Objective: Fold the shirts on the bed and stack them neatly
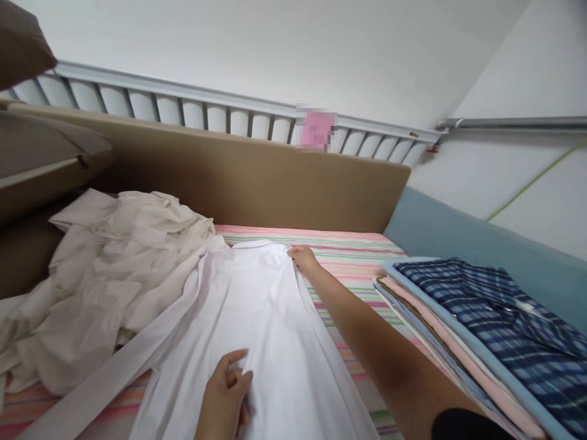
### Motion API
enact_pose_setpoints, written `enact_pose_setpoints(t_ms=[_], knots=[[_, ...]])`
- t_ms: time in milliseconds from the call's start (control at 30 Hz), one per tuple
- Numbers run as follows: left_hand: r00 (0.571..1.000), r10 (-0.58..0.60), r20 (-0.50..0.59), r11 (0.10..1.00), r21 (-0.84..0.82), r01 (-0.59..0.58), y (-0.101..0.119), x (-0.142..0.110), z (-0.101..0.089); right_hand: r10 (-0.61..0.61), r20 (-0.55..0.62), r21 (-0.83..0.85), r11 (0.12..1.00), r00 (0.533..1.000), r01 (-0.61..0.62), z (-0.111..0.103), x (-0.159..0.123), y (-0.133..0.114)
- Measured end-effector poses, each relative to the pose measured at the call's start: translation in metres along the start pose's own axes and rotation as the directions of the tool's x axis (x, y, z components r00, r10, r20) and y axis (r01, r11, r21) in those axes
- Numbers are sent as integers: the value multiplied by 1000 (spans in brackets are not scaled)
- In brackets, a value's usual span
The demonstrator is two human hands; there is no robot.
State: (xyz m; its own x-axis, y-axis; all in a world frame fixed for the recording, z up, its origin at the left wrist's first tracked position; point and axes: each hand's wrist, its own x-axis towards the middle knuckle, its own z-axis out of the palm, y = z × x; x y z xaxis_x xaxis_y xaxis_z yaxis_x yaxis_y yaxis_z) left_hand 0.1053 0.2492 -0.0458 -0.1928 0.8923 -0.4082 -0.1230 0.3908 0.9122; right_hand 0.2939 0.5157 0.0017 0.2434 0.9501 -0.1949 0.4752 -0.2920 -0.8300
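Note:
A white long-sleeved shirt (270,318) lies spread out in front of me, its far end pointing away. One sleeve (123,366) stretches toward the lower left. My right hand (302,258) reaches out and pinches the shirt's far right corner between thumb and fingers. Close to me, my left hand (224,391) hovers over or rests on the lower part of the shirt, fingers curved and apart, with nothing between them; whether it touches the cloth I cannot tell.
A striped sheet (348,263) lies under everything. At left sits a heap of crumpled off-white cloth (123,263). Folded garments are stacked at right, topped by a blue plaid shirt (495,311). Behind stands a brown board (293,183) before a metal rail (183,91).

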Motion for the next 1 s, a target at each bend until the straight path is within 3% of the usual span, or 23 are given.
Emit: enact_pose_setpoints(t_ms=[200, 300, 433, 567, 667, 767, 867, 1000], knots=[[1000, -12, 0, 994, 105, 11, 1, -1, 1, 14, -13, -140, 990, 1000, -15, -1, -8, 17], [1000, -14, 12, 989, 145, 12, 4, -2, 0, -33, -36, -143, 989, 999, 27, -6, -28, 18], [1000, 16, -2, 988, 153, -15, 7, -4, 0, -156, -26, -124, 981, 987, 151, -39, -100, 34], [999, 21, -46, 989, 145, -15, 8, -17, -1, -204, 123, -98, 971, 971, 217, -82, -204, 105], [996, 2, -84, 992, 126, 9, 3, -42, -3, -92, 226, -75, 991, 970, 111, -98, -264, 173], [992, -23, -123, 996, 82, 33, -15, -80, -1, -19, 280, 15, 1000, 960, 15, -94, -303, 216], [988, -38, -150, 999, 24, 42, -40, -120, 7, -20, 302, 53, 999, 953, 4, -82, -328, 224], [987, -19, -159, 999, -52, 11, -69, -159, 24, -50, 288, -14, 998, 956, 56, -73, -343, 206]])
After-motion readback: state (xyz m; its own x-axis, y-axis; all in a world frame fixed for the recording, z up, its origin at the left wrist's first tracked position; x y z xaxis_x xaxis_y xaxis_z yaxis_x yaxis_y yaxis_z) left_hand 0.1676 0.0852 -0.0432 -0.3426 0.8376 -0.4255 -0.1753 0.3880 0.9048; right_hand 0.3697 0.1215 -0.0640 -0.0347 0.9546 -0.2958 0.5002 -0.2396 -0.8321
